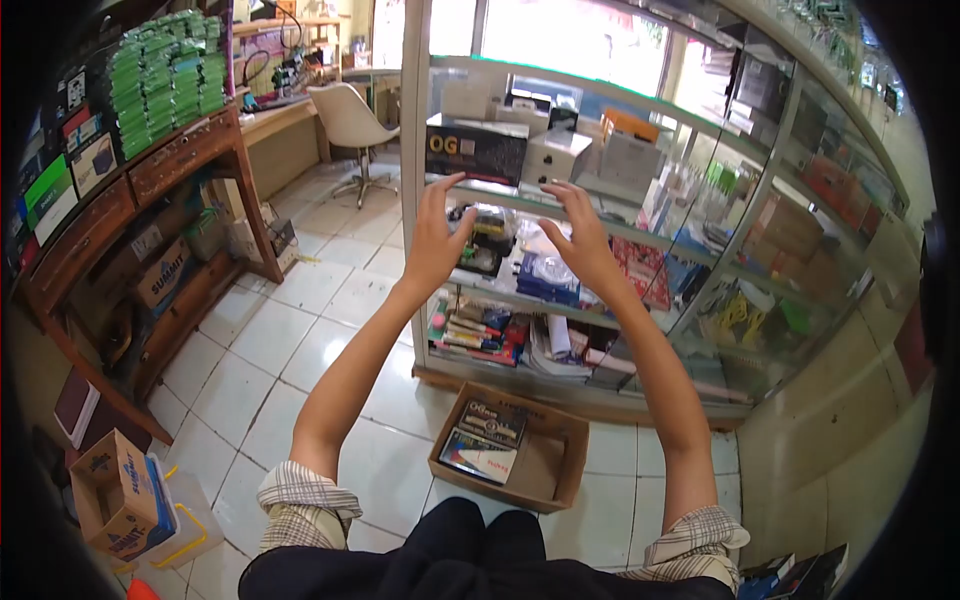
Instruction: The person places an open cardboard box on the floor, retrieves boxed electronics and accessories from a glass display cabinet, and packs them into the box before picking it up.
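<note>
A black box printed "OG" [475, 150] lies on the upper shelf of a glass display cabinet [411, 180]. My left hand [438, 238] reaches up just below it, fingers apart and curved, fingertips overlapping the box's lower edge in this view. To the right, my right hand [580, 238] is raised at the shelf's front, thumb and fingers spread, with nothing in it. Beside the black box stands a white box [556, 160]. Behind and between my hands, the lower shelf holds a clear-wrapped item [548, 268] and other small packages.
On the floor before me sits an open cardboard box [572, 465] with a few dark boxes [490, 425] inside. A wooden desk [185, 150] on the left carries stacked green packets [165, 85]. A white swivel chair [345, 115] stands farther back. Another carton [110, 490] is at lower left.
</note>
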`<state>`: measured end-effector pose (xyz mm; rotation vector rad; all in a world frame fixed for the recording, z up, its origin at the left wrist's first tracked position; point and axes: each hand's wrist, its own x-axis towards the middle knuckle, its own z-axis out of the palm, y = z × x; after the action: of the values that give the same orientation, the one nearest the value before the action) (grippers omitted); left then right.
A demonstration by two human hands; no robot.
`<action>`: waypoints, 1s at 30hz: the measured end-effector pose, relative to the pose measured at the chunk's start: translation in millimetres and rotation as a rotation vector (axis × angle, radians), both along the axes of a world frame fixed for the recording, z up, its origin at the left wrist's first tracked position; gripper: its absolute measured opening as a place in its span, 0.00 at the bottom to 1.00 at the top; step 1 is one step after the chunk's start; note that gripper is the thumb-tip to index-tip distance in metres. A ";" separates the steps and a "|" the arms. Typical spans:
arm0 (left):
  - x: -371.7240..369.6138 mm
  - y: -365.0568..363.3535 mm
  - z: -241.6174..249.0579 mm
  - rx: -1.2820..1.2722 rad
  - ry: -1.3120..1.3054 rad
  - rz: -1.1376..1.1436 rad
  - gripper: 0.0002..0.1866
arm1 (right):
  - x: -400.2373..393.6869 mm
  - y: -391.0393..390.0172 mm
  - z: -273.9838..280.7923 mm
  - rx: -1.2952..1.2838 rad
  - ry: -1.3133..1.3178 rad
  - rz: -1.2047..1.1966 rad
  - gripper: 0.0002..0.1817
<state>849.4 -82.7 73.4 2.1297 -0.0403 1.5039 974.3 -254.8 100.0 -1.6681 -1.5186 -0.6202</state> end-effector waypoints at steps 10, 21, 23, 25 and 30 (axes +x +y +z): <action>105.7 64.1 15.2 0.181 -0.003 0.330 0.38 | 89.4 111.8 8.3 0.025 -0.287 -0.194 0.41; 135.9 75.7 10.2 0.130 -0.109 0.376 0.28 | 90.8 126.1 13.3 0.195 -0.159 -0.191 0.27; 138.6 76.7 10.1 0.064 -0.136 0.356 0.27 | 89.2 121.8 19.4 0.154 -0.164 -0.198 0.26; 139.6 74.8 9.2 0.051 -0.151 0.343 0.26 | 95.8 124.5 23.1 0.143 -0.135 -0.174 0.27; 141.9 64.6 10.3 -0.129 -0.015 0.377 0.26 | 109.3 123.3 28.8 0.114 0.036 -0.061 0.36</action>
<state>991.4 -18.1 83.6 2.1020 0.4642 1.6768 1083.6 -131.5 128.8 -1.6349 -1.3861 -0.6926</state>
